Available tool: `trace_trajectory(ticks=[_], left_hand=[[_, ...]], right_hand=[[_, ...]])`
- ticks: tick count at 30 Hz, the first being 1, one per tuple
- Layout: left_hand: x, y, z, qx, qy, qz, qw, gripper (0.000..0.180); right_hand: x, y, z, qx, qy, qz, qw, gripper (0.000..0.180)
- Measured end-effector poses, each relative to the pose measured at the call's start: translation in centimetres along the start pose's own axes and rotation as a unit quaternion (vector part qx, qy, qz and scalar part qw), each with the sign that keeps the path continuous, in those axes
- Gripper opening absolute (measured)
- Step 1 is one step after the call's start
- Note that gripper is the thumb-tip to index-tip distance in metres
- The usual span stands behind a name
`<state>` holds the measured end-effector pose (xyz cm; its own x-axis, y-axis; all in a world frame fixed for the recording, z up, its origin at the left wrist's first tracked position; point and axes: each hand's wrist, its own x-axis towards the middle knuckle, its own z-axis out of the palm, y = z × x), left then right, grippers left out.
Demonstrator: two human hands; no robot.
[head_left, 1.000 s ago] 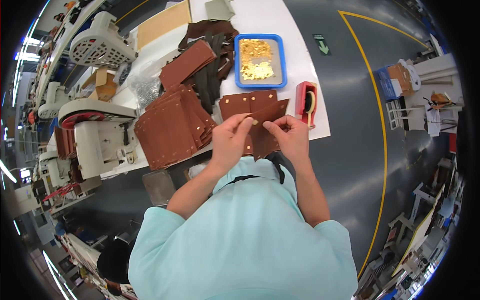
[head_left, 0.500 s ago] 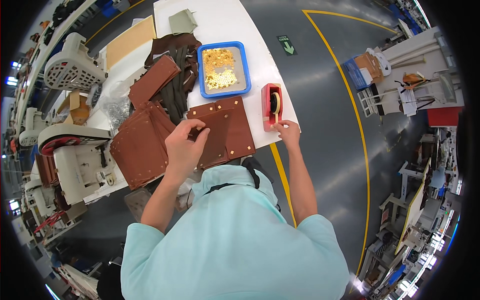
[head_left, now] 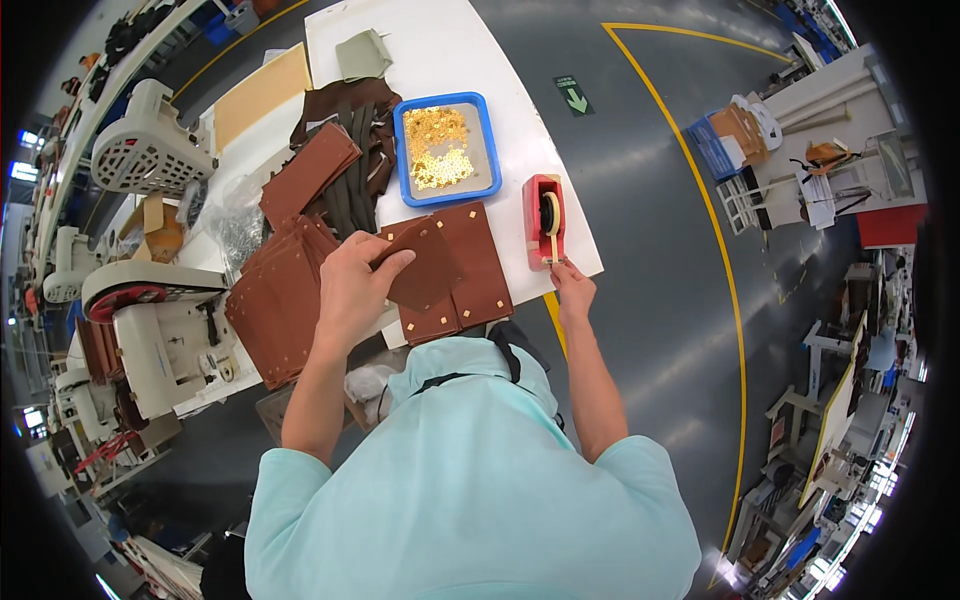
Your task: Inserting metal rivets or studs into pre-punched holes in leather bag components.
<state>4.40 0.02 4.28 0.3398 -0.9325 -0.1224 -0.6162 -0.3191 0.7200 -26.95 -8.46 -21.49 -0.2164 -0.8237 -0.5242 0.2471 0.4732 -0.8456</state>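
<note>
My left hand (head_left: 350, 285) pinches the corner of a brown leather panel (head_left: 428, 268) between thumb and fingers, lifting it at a tilt. Under it lie more brown leather panels (head_left: 478, 245) with small pale tape squares near their corners. At the table's right edge stands a red tape dispenser (head_left: 532, 215) with a roll of cream tape (head_left: 556, 222). My right hand (head_left: 574, 292) is closed at the dispenser's near end, fingertips pinched on the tape's end. How much tape they hold is too small to tell.
A blue tray (head_left: 493, 150) of small gold-coloured metal pieces sits beyond the panels. Stacked brown panels (head_left: 275, 305), dark leather strips (head_left: 350, 185) and a grey-green cloth (head_left: 364, 54) lie on the white table (head_left: 440, 40). White machines (head_left: 155, 345) stand at the left.
My left hand has shifted slightly left and now grips the panel's corner, which is raised and tilted. My right hand has drawn slightly nearer to me at the dispenser's end.
</note>
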Motion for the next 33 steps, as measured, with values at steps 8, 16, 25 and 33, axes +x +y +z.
trace_trajectory(ticks=[8,16,25,33], left_hand=[[1.0,-1.5,1.5,-0.177,-0.019,0.003,0.984,0.026],[0.8,-0.8,2.1,-0.316,-0.07,-0.039,0.945,0.021],[-1.6,1.1,3.1,-0.271,-0.087,-0.011,0.959,0.025],[-2.7,2.9,2.9,-0.297,-0.075,-0.018,0.952,0.025]], right_hand=[[0.7,1.3,-0.7,-0.231,-0.005,-0.149,0.962,0.019],[0.8,2.0,-3.3,-0.221,0.035,-0.121,0.967,0.018],[-17.5,-14.6,10.3,-0.093,-0.339,-0.063,0.934,0.011],[-18.5,-14.1,11.5,-0.125,-0.331,-0.134,0.926,0.015]])
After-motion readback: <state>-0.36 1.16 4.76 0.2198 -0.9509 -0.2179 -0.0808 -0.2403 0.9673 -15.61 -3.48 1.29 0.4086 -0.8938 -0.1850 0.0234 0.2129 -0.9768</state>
